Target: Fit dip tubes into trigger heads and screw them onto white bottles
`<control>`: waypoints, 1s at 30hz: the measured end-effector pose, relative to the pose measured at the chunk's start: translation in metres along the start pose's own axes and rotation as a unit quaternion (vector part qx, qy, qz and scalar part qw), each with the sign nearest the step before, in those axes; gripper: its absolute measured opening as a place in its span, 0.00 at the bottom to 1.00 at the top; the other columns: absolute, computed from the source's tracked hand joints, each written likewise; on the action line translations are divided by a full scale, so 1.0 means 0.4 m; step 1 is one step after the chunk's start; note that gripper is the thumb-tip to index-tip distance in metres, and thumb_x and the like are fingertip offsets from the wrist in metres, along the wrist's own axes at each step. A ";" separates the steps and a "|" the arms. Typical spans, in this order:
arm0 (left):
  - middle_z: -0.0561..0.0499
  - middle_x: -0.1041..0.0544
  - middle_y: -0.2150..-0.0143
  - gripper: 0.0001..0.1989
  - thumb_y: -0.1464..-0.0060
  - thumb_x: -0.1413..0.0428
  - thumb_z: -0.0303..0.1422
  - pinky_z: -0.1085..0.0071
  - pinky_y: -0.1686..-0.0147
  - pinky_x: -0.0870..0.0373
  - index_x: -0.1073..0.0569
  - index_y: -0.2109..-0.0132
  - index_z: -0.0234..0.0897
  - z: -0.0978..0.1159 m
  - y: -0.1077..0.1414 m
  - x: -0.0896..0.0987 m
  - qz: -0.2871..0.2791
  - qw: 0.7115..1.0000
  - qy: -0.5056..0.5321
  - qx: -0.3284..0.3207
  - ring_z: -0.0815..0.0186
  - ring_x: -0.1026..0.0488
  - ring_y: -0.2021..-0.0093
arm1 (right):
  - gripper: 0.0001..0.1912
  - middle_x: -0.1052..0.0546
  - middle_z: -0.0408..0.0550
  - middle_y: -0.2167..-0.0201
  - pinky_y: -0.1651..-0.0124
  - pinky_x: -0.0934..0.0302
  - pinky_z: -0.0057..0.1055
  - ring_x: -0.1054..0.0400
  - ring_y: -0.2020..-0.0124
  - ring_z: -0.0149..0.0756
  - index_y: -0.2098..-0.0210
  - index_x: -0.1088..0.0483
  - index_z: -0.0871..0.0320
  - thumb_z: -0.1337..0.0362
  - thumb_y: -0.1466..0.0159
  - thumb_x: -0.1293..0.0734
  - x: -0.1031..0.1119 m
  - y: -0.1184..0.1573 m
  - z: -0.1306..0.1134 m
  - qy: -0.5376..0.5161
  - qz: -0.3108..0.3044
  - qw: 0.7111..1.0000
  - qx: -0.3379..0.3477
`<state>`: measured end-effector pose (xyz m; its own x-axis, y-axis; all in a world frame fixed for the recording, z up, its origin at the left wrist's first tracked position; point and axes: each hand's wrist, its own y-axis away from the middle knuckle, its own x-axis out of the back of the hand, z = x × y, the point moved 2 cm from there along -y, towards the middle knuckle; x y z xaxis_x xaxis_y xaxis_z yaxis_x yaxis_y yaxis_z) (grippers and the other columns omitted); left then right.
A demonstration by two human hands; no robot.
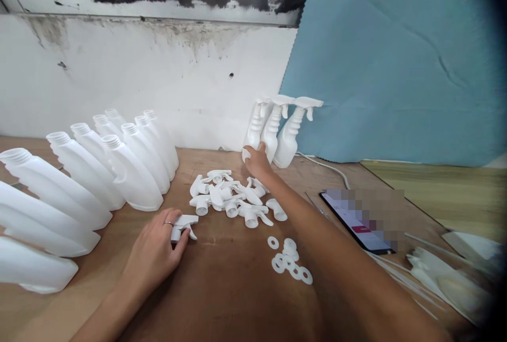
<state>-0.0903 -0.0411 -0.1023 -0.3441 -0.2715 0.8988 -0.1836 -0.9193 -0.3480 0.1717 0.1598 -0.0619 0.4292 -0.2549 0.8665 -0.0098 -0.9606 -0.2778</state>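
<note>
My left hand [158,241], a ring on one finger, is closed round a white trigger spray head [185,222] just above the brown tabletop. My right hand [258,162] reaches far across to the wall and grips the low part of the leftmost spray bottle [253,130]. Two more capped spray bottles, a middle one [271,130] and a right one [288,139], stand close beside it. Between my hands lies a loose pile of white trigger spray heads [229,197]. Several flat white ring washers [290,260] lie near my right forearm.
Several open white bottles without heads [134,173] stand in rows at the left. A phone [356,226] lies on the right, with a white cable [328,165] behind it. Thin white tubes [400,278] and a plastic bag [447,278] are at the lower right. A blue cloth [396,67] hangs behind.
</note>
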 end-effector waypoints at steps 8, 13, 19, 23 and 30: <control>0.43 0.31 0.43 0.18 0.37 0.48 0.44 0.52 0.48 0.33 0.30 0.46 0.40 0.044 0.022 0.000 -0.051 0.995 0.035 -0.079 0.50 0.33 0.44 | 0.08 0.33 0.53 0.46 0.51 0.36 0.37 0.29 0.61 0.39 0.59 0.27 0.57 0.68 0.35 0.37 0.125 0.265 0.010 -0.098 0.029 0.986 0.134; 0.43 0.37 0.37 0.29 0.41 0.43 0.36 0.51 0.43 0.34 0.41 0.34 0.45 0.082 0.036 0.000 -0.108 0.981 0.084 -0.134 0.50 0.37 0.40 | 0.11 0.27 0.49 0.66 0.59 0.37 0.36 0.31 0.64 0.40 0.69 0.31 0.57 0.68 0.32 0.42 0.141 0.474 0.074 -0.116 0.000 0.978 0.174; 0.45 0.49 0.31 0.41 0.47 0.47 0.24 0.54 0.36 0.40 0.53 0.30 0.48 0.084 0.038 0.020 -0.184 0.963 0.159 -0.119 0.53 0.44 0.33 | 0.07 0.28 0.54 0.57 0.54 0.41 0.48 0.35 0.56 0.50 0.59 0.29 0.57 0.68 0.35 0.37 0.115 0.541 0.124 -0.025 -0.039 0.983 0.178; 0.44 0.41 0.35 0.30 0.46 0.49 0.22 0.61 0.39 0.36 0.43 0.37 0.44 0.081 0.032 0.021 -0.162 0.956 0.213 -0.120 0.57 0.37 0.38 | 0.06 0.28 0.52 0.60 0.55 0.40 0.46 0.34 0.58 0.47 0.61 0.30 0.57 0.69 0.35 0.38 0.112 0.533 0.131 -0.081 -0.067 0.980 0.172; 0.44 0.32 0.45 0.19 0.37 0.51 0.26 0.59 0.47 0.31 0.38 0.40 0.43 0.139 0.046 -0.003 -0.132 0.950 0.202 -0.197 0.57 0.33 0.46 | 0.05 0.29 0.47 0.68 0.60 0.37 0.42 0.35 0.64 0.44 0.68 0.34 0.55 0.70 0.35 0.37 0.096 0.532 0.125 -0.150 -0.032 0.975 0.163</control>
<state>-0.0422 -0.0736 -0.0949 -0.5498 0.1587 0.8201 -0.6153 -0.7410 -0.2690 0.2311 -0.0490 -0.1083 0.6643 -0.1048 0.7401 0.2918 -0.8752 -0.3859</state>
